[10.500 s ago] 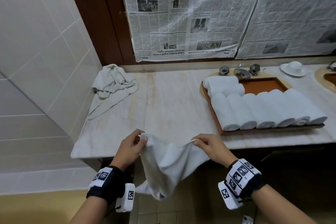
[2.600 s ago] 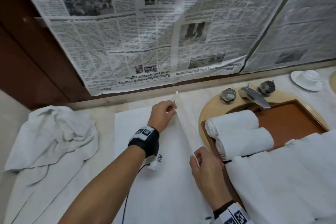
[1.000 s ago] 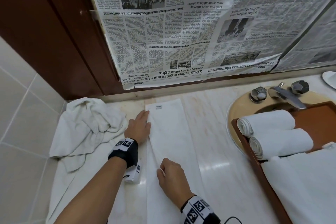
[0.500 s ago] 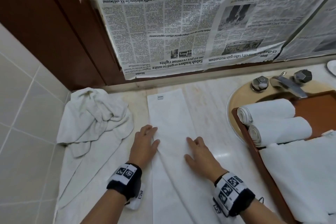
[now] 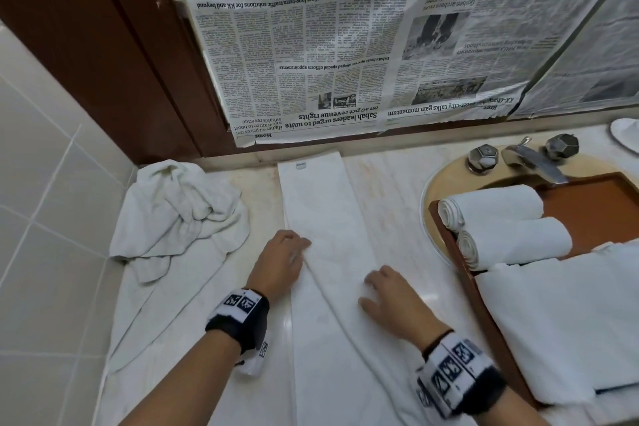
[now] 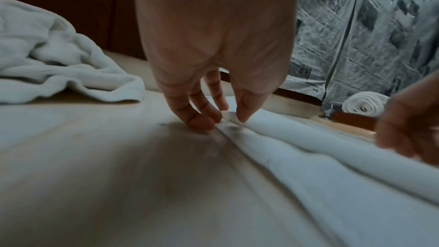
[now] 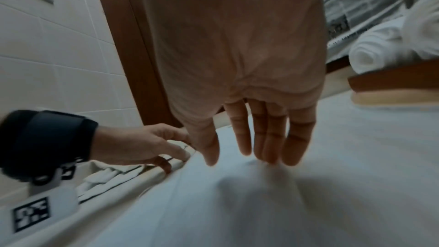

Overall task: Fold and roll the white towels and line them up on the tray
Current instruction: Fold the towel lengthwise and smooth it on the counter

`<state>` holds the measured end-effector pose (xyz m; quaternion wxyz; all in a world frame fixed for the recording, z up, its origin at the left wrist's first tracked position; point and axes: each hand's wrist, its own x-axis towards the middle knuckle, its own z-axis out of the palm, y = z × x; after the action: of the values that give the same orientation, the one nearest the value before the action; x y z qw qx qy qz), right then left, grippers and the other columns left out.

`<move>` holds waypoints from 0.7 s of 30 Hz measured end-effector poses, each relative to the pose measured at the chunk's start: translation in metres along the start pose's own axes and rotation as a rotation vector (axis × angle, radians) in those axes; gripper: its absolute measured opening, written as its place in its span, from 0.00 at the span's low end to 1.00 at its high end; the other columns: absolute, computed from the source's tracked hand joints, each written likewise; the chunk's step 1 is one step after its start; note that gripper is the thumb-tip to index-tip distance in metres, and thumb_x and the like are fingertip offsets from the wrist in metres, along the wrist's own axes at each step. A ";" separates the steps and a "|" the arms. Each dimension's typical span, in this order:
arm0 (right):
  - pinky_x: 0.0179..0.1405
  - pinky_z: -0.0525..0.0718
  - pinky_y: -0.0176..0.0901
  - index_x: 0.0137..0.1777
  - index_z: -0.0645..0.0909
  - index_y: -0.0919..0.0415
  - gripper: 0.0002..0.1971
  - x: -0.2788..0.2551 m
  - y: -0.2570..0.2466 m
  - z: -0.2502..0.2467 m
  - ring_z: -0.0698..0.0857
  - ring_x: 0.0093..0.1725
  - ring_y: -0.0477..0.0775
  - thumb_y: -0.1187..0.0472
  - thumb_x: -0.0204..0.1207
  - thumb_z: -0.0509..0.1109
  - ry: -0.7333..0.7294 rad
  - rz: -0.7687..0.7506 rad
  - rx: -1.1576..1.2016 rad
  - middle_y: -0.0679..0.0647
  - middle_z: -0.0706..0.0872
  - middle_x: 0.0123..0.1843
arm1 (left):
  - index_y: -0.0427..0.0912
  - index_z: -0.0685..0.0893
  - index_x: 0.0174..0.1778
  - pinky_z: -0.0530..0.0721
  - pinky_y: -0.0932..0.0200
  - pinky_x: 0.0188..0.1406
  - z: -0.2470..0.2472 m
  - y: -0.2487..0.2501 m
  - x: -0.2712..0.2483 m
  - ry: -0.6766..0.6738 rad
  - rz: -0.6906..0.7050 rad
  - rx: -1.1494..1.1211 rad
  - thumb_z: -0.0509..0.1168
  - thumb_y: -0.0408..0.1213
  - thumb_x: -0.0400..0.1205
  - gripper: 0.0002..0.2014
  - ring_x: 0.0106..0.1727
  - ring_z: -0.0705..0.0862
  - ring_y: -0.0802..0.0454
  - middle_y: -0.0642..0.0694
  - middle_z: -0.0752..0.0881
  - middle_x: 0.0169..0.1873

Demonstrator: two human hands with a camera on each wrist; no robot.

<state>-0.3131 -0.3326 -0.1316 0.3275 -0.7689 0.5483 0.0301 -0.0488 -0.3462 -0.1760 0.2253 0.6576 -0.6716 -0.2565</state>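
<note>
A white towel [image 5: 328,211], folded into a long narrow strip, lies on the marble counter [image 5: 397,190] and runs from the back wall toward me. My left hand [image 5: 304,247] is at its left edge; in the left wrist view the fingertips [image 6: 204,123] and thumb pinch that edge. My right hand [image 5: 373,284] lies flat on the strip with straight fingers [image 7: 268,142]. At the right stands the brown tray [image 5: 594,204] with two rolled towels [image 5: 491,204] at its back and several more rolls [image 5: 570,315] in front.
A crumpled white towel [image 5: 179,211] lies in the back left corner by the tiled wall [image 5: 52,218]. The tray sits over a sink [image 5: 432,190] with a faucet [image 5: 532,162]. Newspaper [image 5: 345,45] covers the wall behind. A white dish [image 5: 626,131] is at far right.
The towel went from hanging in both hands to lying folded lengthwise on the counter. In the last half second the left fingers curled onto its left edge; the right hand stayed flat.
</note>
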 end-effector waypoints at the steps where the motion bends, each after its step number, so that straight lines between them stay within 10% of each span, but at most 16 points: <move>1: 0.61 0.74 0.40 0.69 0.74 0.58 0.19 -0.012 -0.002 0.009 0.76 0.64 0.55 0.49 0.83 0.66 -0.025 0.020 -0.013 0.53 0.74 0.64 | 0.46 0.88 0.63 0.80 0.56 0.61 0.001 -0.001 -0.006 -0.006 0.001 0.007 0.64 0.29 0.82 0.16 0.59 0.82 0.51 0.49 0.79 0.63; 8: 0.34 0.69 0.42 0.51 0.69 0.55 0.04 -0.039 -0.036 0.016 0.75 0.46 0.52 0.57 0.82 0.61 -0.044 0.085 -0.036 0.50 0.77 0.50 | 0.43 0.91 0.48 0.82 0.53 0.56 -0.004 0.010 -0.011 0.057 -0.112 -0.016 0.69 0.31 0.81 0.06 0.50 0.84 0.50 0.48 0.80 0.53; 16: 0.30 0.68 0.46 0.52 0.68 0.61 0.02 -0.056 -0.120 0.065 0.78 0.44 0.59 0.64 0.83 0.59 -0.091 -0.082 0.002 0.65 0.83 0.54 | 0.41 0.92 0.45 0.73 0.69 0.53 -0.006 0.003 -0.018 0.145 -0.146 -0.036 0.68 0.23 0.79 0.10 0.48 0.80 0.54 0.49 0.80 0.47; 21: 0.38 0.70 0.47 0.60 0.69 0.64 0.09 -0.054 -0.121 0.110 0.77 0.46 0.63 0.65 0.81 0.60 -0.123 -0.046 -0.009 0.65 0.81 0.55 | 0.38 0.90 0.44 0.79 0.61 0.50 -0.013 0.004 -0.021 0.115 -0.120 0.004 0.66 0.22 0.78 0.10 0.46 0.83 0.48 0.43 0.84 0.47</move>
<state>-0.1962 -0.2069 -0.1390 0.3575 -0.7795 0.5093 0.0721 -0.0429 -0.3255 -0.1629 0.2467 0.7107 -0.6174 -0.2299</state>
